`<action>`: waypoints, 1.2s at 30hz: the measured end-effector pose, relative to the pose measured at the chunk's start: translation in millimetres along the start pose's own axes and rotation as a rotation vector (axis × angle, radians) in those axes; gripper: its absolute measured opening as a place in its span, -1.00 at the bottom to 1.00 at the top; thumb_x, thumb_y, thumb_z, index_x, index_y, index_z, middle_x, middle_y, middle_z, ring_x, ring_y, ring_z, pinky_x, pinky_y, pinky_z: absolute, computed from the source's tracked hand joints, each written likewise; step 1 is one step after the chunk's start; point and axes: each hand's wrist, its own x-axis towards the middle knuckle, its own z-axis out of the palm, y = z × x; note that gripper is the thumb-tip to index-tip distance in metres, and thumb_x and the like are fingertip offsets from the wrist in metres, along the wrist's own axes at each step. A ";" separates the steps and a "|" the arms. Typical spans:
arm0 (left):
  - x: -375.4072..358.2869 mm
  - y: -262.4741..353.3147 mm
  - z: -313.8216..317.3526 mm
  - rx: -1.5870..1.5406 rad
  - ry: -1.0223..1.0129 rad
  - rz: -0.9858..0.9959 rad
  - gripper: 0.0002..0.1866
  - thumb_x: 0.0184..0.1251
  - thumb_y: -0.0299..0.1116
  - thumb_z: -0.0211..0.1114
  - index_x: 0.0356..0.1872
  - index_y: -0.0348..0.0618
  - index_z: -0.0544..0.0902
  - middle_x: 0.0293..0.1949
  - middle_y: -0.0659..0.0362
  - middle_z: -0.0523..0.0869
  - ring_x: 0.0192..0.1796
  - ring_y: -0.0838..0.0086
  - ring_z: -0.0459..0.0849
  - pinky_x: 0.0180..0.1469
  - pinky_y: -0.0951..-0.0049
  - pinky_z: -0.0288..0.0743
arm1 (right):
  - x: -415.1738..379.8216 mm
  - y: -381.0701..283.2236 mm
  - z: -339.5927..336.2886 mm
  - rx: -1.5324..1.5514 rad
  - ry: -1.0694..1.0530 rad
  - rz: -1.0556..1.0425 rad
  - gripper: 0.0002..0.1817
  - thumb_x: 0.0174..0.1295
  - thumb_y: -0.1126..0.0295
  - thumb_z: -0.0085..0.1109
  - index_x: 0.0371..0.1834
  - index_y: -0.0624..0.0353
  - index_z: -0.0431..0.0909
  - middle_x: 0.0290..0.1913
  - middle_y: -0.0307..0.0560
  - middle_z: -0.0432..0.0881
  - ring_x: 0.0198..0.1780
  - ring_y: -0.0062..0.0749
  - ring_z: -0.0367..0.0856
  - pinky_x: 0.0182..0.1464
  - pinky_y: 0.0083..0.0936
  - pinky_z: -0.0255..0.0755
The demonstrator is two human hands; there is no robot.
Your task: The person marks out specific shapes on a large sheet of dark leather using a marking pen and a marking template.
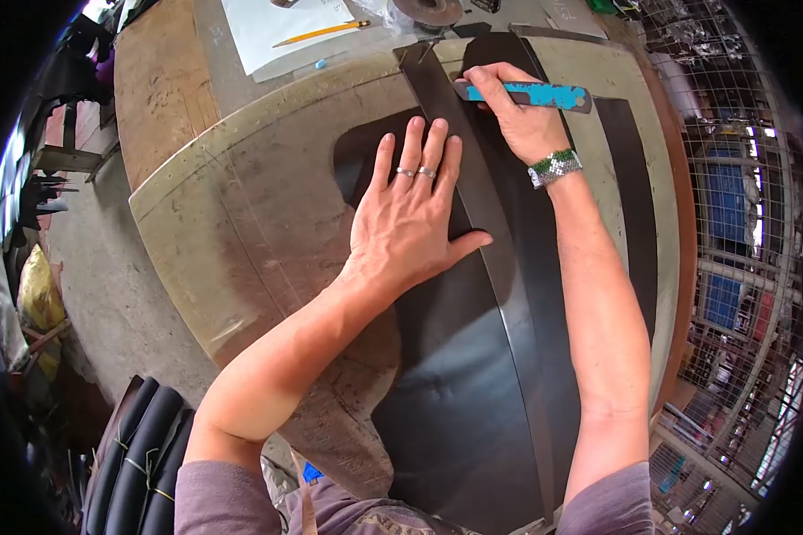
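My left hand (401, 205) lies flat, fingers spread, over a long dark straightedge (500, 241) and the black leather sheet (455, 383) beneath it. The straightedge runs from the far side of the table towards my body. In my right hand (522, 116) is a flat knife (540, 96) with chipped blue paint on its handle. Its tip points left, close to the straightedge's far end; I cannot make out whether it touches the leather. Right of the straightedge, more black leather (544, 267) shows under my right forearm.
A dark strip (629, 196) lies along the table's (214, 205) right side. Paper (259, 45), a yellow pencil (321, 34) and a blue chalk piece (321, 64) are at the back. Black rolls (143, 455) stand at lower left, wire mesh (732, 214) at right.
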 end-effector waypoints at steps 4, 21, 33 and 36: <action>0.2 0.7 -1.2 0.000 0.000 -0.004 0.21 0.09 0.49 0.35 0.57 -0.30 0.28 0.62 -0.09 0.21 0.69 0.04 0.05 0.66 -0.10 -0.11 | 0.0 -5.8 6.0 -0.088 0.048 -0.095 -0.64 0.34 0.04 0.33 -0.22 0.15 0.74 -0.35 -0.18 0.79 -0.31 -0.47 0.72 -0.21 -0.45 0.55; 9.1 18.5 -2.4 0.265 -0.093 -0.013 0.40 -0.08 0.61 0.38 0.58 -0.38 0.21 0.63 -0.12 0.19 0.68 0.00 0.09 0.63 -0.12 0.00 | -50.5 -2.9 -14.4 -0.425 0.004 -0.110 -0.74 0.20 0.18 0.12 -0.35 0.10 0.69 -0.28 0.18 0.73 -0.14 0.22 0.70 -0.07 -0.04 0.60; 3.6 24.4 0.7 0.202 -0.146 -0.022 0.37 0.02 0.39 0.49 0.56 -0.59 0.09 0.62 -0.36 0.05 0.70 -0.16 -0.12 0.67 -0.15 -0.20 | -290.6 -19.0 -84.4 -0.249 -0.092 0.269 -0.80 0.32 0.27 0.31 -0.21 0.18 0.71 -0.36 -0.03 0.75 -0.30 -0.38 0.77 -0.20 -0.41 0.58; -59.4 84.8 26.8 0.145 -0.011 0.094 0.40 -0.06 0.52 0.43 0.54 -0.54 0.19 0.57 -0.34 0.18 0.65 -0.20 0.08 0.60 -0.23 0.01 | -292.8 -10.2 -82.8 -0.284 -0.081 0.240 -0.75 0.31 0.17 0.25 -0.22 0.13 0.72 -0.32 -0.04 0.77 -0.27 -0.18 0.77 -0.13 -0.34 0.59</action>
